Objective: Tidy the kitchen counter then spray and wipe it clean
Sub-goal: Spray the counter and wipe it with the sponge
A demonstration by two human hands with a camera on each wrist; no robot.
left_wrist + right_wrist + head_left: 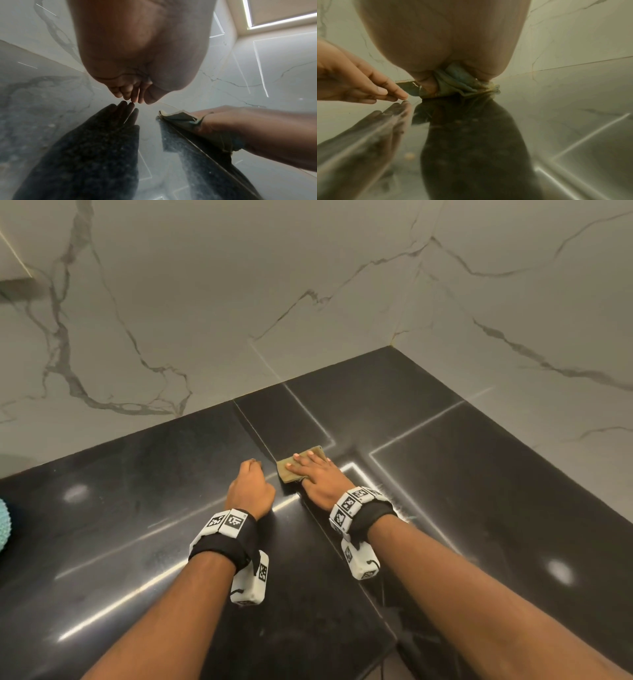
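Forearms fill the lower frame, both hands out on the glossy black stone desk [479, 474]. Folded olive-tan cloth [291, 470] lies at frame centre, flat under the right hand [318, 477], fingers spread, pressing. Left hand [251, 491] just beside it, loosely curled, fingertips [132, 97] touching desk, holding nothing. Desk looks tidied; wiping underway, most surface left.

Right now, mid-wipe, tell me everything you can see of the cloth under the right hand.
The cloth is a small olive-tan rag, soft and thin-looking, folded into a rough rectangle and lying flat on the glossy black counter near the back corner. The right hand presses on it with straight, spread fingers, covering its right part; its left edge and far corner stay exposed. From the right wrist view it bunches under the palm. The left hand sits beside it, apart.
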